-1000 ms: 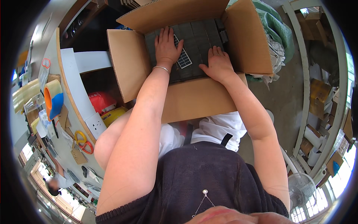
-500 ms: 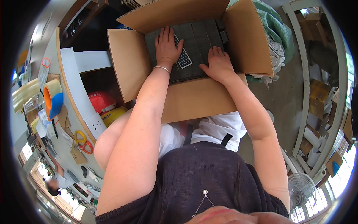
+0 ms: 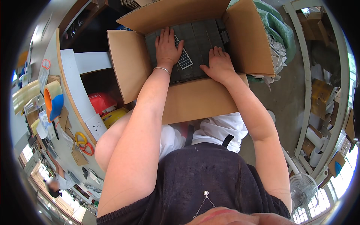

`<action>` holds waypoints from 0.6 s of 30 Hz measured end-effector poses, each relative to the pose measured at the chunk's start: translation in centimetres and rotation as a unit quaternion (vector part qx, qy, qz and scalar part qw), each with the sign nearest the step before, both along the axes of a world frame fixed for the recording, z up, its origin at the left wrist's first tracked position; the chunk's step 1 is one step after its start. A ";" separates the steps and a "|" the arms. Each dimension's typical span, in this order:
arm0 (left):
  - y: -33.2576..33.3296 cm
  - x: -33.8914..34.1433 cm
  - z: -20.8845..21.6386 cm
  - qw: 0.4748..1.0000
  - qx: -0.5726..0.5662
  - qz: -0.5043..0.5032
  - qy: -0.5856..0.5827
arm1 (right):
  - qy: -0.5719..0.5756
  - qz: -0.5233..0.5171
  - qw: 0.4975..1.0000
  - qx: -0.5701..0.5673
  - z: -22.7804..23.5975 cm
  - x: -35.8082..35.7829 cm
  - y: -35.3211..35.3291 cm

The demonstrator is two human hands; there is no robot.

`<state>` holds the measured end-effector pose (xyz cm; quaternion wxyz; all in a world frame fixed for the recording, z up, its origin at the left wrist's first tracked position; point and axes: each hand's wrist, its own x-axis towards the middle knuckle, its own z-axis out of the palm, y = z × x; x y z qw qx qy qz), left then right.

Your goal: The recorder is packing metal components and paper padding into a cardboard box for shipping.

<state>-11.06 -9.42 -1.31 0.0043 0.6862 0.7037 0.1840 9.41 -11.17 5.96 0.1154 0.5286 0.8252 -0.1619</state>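
Note:
In front of me stands a cardboard box (image 3: 198, 99) with its flaps spread outward. Dark, flat black pieces (image 3: 197, 35) lie side by side and fill it to near the top. A small panel with a white grid (image 3: 185, 61) rests on them. My left hand (image 3: 167, 48) lies flat on the black pieces, fingers stretched, its thumb side over part of the panel. My right hand (image 3: 220, 66) presses flat at the right side of the same pieces, near the box's right flap (image 3: 249, 41). Neither hand grips anything.
Left of me is a workbench (image 3: 71, 97) with a tape dispenser or roll in orange and blue (image 3: 53, 100) and scissors (image 3: 87, 148). A red bag (image 3: 102, 102) sits beneath. Green sheeting (image 3: 275, 30) lies behind the box at right. Shelving (image 3: 308, 75) and a fan (image 3: 303, 189) stand on the right.
Almost nothing differs. Both hands stay flat on the black pieces, and the box has shifted very slightly to the left.

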 end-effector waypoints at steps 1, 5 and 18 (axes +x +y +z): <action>0.0 0.0 0.0 1.000 0.000 0.000 -0.001 | -0.001 0.001 1.000 -0.001 0.0 0.0 0.0; 0.0 0.0 0.0 1.000 0.000 -0.001 0.001 | -0.002 0.002 1.000 0.001 0.1 0.0 0.0; -0.1 0.0 -0.1 1.000 -0.002 -0.003 0.001 | -0.010 0.006 1.000 -0.008 0.3 0.0 0.0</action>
